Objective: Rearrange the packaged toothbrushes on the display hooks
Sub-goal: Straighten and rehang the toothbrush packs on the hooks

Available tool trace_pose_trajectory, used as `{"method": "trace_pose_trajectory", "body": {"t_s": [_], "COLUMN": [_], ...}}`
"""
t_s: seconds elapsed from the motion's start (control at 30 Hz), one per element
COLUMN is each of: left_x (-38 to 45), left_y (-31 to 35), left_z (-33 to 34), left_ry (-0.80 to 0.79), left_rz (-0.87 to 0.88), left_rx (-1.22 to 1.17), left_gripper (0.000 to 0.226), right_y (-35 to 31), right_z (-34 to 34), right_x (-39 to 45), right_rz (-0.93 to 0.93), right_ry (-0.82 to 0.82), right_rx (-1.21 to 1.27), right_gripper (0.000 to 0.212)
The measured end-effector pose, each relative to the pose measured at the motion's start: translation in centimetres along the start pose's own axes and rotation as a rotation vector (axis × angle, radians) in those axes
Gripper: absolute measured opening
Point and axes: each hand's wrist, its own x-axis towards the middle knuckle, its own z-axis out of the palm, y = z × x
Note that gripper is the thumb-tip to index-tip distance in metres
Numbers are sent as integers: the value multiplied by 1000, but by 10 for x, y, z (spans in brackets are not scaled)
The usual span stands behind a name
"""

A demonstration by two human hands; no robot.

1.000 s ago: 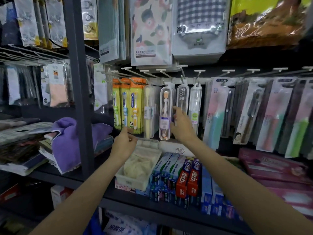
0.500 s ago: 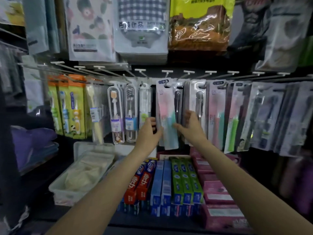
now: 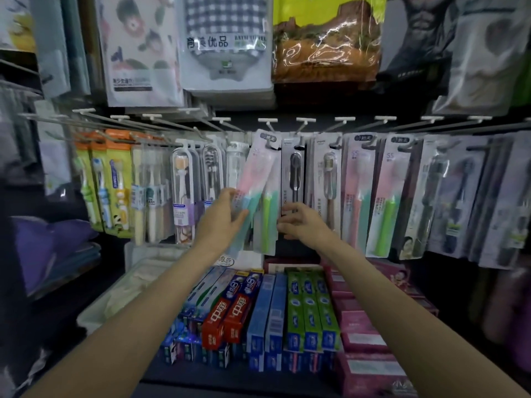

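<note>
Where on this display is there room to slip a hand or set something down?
Bare: the dark shelf strip in front of the toothpaste boxes. A hand fits under the dark-grey pack, between the green-handled pack and the beige-brush pack, where the right hand is. Elsewhere packs overlap; the left hand holds the pink-teal pack.

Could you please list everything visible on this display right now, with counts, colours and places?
Pink-and-teal toothbrush pack: one, tilted on its hook, centre, gripped by the left hand.
Other carded toothbrush packs: many, pink, green, grey, dark, hanging on hooks to the right.
Children's toothbrush packs: three, orange-and-yellow, hanging left.
Clear toothbrush cases: about three, centre-left hooks.
Toothpaste boxes: many, red, blue, green, on the lower shelf.
Pink boxes: several, shelf, right.
White bin: one, shelf, left.
Purple towels: a folded stack, far left.
Bagged towels: several, hanging above.
Left hand: holds the tilted pack.
Right hand: fingers curled beside the grey toothbrush pack; contact unclear.
</note>
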Motion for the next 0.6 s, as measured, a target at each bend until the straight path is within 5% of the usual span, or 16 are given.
{"method": "trace_pose_trajectory", "body": {"t_s": [0.13, 0.47, 0.6], "left_x": [7, 1, -1], "left_y": [-8, 0, 2], "left_z": [-18, -22, -22], "left_ry": [16, -46, -63], "left_rz": [67, 85, 78], "left_rx": [188, 222, 201], "left_gripper": [41, 38, 36], "right_y": [1, -8, -8], "right_z": [12, 40, 13], "right_x": [3, 1, -14], "right_rz": [12, -69, -166], "right_ry": [41, 353, 485], "right_rx": [-4, 16, -188], "right_gripper": [54, 40, 45]}}
